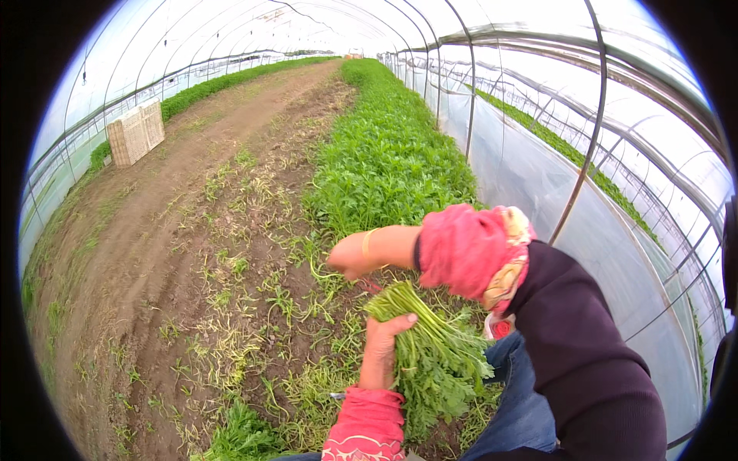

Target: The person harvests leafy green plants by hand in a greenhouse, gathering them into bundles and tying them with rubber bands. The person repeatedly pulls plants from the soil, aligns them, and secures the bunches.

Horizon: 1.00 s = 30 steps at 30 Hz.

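Observation:
My left hand (pixel 385 346) grips a thick bunch of leafy greens (pixel 438 369) by its pale green stems, which point up and to the left, with the leaves hanging to the lower right. Just above the cut stem ends is my right hand (pixel 349 260), bent at the wrist and blurred. A thin red strip shows below its fingers; whether they hold it cannot be told. A yellow band circles the right wrist. Near my knee, a pale container holds a red roll (pixel 500 328). Another pile of greens (pixel 242 435) lies on the ground at the bottom.
A dense bed of uncut greens (pixel 392 161) runs ahead, beside clear plastic sheeting (pixel 519 190) and a metal hoop (pixel 594 127). Stem scraps (pixel 230 357) litter the soil. White plastic crates (pixel 137 132) stand at the far left, beyond a dirt path (pixel 173 190).

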### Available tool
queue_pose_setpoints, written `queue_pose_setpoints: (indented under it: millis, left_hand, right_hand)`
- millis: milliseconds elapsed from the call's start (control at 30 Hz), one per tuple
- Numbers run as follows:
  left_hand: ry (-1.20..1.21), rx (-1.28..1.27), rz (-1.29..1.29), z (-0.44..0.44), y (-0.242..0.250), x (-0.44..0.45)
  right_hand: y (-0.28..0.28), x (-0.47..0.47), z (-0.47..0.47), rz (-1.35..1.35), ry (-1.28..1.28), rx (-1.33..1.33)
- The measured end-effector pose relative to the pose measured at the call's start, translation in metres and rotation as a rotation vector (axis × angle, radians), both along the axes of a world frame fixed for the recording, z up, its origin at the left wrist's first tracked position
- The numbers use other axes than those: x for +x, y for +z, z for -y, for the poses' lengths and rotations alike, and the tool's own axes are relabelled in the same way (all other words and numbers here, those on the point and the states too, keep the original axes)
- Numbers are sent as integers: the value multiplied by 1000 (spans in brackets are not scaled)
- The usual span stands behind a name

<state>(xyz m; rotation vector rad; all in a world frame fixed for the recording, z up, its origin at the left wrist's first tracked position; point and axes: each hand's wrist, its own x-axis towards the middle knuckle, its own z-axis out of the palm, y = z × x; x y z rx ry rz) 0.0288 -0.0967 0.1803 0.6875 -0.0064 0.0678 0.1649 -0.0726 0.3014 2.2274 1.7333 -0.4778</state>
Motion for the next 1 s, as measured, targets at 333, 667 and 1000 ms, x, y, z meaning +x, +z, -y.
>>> queue_pose_setpoints:
  millis: [333, 667, 1000]
  left_hand:
    - [268, -36, -22, -41, -34, 14]
    - [287, 138, 67, -31, -35, 12]
    - [296, 234, 153, -23, -2, -7]
  right_hand:
    - [38, -160, 9, 330, 286, -421]
    - [54, -120, 29, 532, 175, -351]
    - [-27, -43, 146, -445, -427, 557]
